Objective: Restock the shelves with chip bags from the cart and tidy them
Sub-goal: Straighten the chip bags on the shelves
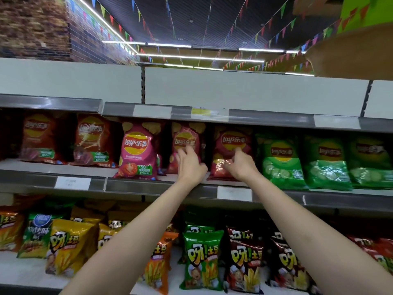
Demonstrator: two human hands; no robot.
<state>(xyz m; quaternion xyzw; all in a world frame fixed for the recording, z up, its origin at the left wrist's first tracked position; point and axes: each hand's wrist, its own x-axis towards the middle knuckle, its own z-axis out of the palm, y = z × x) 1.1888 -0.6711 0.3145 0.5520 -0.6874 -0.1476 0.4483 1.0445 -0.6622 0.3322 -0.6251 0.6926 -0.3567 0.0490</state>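
Note:
Both my arms reach up to the middle shelf (148,185). My left hand (190,165) lies with spread fingers against the lower front of a pink-red chip bag (185,137) standing upright. My right hand (241,166) has curled fingers on the lower part of the neighbouring red chip bag (232,141), which stands at the shelf's front edge. A brighter pink tomato chip bag (137,152) stands to the left, apart from my hands. The cart is out of view.
Orange-red chip bags (38,139) fill the shelf's left side, green cucumber bags (282,160) the right. The top shelf (234,116) holds nothing visible. The bottom shelf carries yellow (68,248), green (202,260) and dark red (244,267) fry-snack bags.

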